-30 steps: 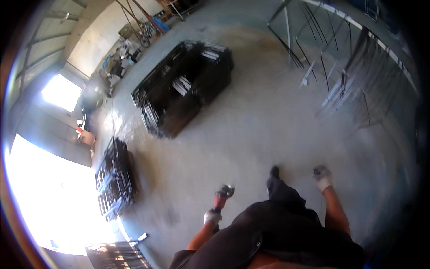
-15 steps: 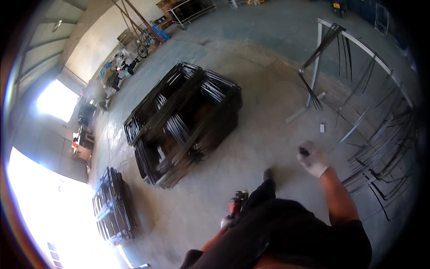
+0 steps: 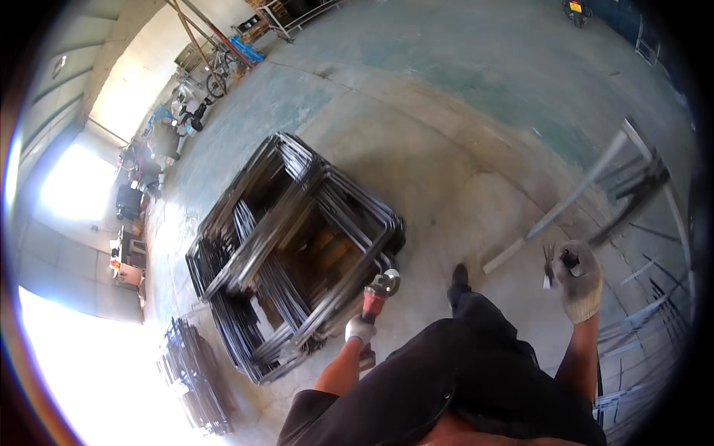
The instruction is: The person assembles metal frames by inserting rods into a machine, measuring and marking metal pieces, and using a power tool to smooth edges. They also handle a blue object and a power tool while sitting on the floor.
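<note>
My left hand, in a pale glove, grips a red angle grinder with its disc end pointing forward, close to the near corner of a tall stack of dark metal frames. My right hand, also gloved, is raised to the right and closed around a small dark item that I cannot make out. My dark trouser leg and shoe step forward between the two hands on the concrete floor.
Metal frames and bars stand and lie at the right. A lower pile of dark frames sits at the lower left near a bright doorway. A loose bar lies on the floor ahead. Clutter lines the far wall.
The stack of frames has come much closer and now sits just ahead of my left hand. My right hand has risen and swung outward to the right.
</note>
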